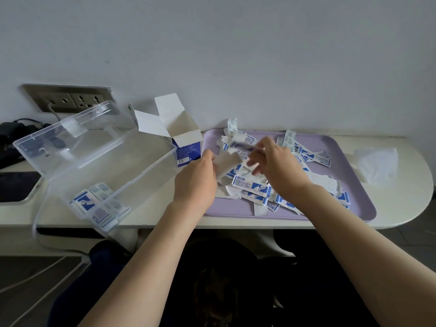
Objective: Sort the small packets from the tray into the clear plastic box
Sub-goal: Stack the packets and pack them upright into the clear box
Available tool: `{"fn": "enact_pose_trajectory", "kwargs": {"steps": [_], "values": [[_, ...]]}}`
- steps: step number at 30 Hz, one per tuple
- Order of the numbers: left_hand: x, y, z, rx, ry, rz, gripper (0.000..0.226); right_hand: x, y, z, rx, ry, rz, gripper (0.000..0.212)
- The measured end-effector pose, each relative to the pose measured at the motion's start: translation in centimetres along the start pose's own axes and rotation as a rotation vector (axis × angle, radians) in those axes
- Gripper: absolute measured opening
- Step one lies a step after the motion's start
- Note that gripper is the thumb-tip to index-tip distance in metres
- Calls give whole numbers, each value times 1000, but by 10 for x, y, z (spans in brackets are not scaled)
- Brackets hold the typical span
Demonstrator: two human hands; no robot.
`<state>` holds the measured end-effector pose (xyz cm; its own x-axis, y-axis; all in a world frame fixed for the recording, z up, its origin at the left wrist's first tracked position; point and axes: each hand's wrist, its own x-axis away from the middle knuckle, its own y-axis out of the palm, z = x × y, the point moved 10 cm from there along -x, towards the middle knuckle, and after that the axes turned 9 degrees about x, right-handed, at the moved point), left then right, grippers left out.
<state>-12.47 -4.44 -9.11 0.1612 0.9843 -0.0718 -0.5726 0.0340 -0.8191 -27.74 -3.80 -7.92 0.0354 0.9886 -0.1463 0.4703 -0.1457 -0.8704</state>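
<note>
A lilac tray (354,204) on the table holds a heap of several small white-and-blue packets (252,185). My left hand (198,182) grips a small stack of white packets (227,162) at the tray's left edge. My right hand (276,164) hovers over the heap and pinches one blurred blue-and-white packet (243,147) just above that stack. The clear plastic box (113,171) stands to the left with its lid up; several packets (99,204) lie in its near corner.
An opened white-and-blue carton (181,142) stands between box and tray. A white folded sheet (377,166) lies right of the tray. A wall socket (70,100), dark cables (18,128) and a dark device (16,185) sit at the left. The table edge runs close to my arms.
</note>
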Motion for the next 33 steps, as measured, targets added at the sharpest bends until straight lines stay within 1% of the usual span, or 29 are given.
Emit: {"fn": "enact_pose_trajectory", "kwargs": {"steps": [2,4,7,9,11,12,15,19,21,23,24,25,28,30,33], "values": [[0,1,-1,-19,-3,-8,19,5,12,1,75,8,-160,12],[0,2,-2,-26,-1,-13,18,11,21,-1,180,4,-283,13],[0,2,2,-10,25,4,16,14,33,-2,237,1,-368,14],[1,3,6,-7,69,12,14,13,37,-4,340,-37,-334,12],[1,8,11,19,123,-8,12,11,42,-6,415,-74,-286,21],[2,12,14,44,147,-28,12,11,44,-7,413,-72,-279,25],[4,22,19,82,177,-86,12,10,50,-6,322,-48,-286,26],[7,26,22,32,199,-103,12,10,47,-9,138,-22,-247,7],[7,26,22,-4,205,-101,13,12,44,-17,159,-64,-234,20],[8,28,22,-57,207,-116,11,13,39,-18,162,-63,-172,21],[9,30,21,-95,209,-130,11,12,40,-15,182,-55,-150,31],[11,33,20,-127,213,-144,12,13,43,-15,204,-62,-147,35],[16,40,13,-178,219,-195,19,21,65,-20,380,-148,-234,20],[19,44,7,-230,228,-230,22,27,73,-25,418,-175,-277,22],[22,47,4,-343,273,-242,26,31,75,-33,463,-232,-278,23]]}}
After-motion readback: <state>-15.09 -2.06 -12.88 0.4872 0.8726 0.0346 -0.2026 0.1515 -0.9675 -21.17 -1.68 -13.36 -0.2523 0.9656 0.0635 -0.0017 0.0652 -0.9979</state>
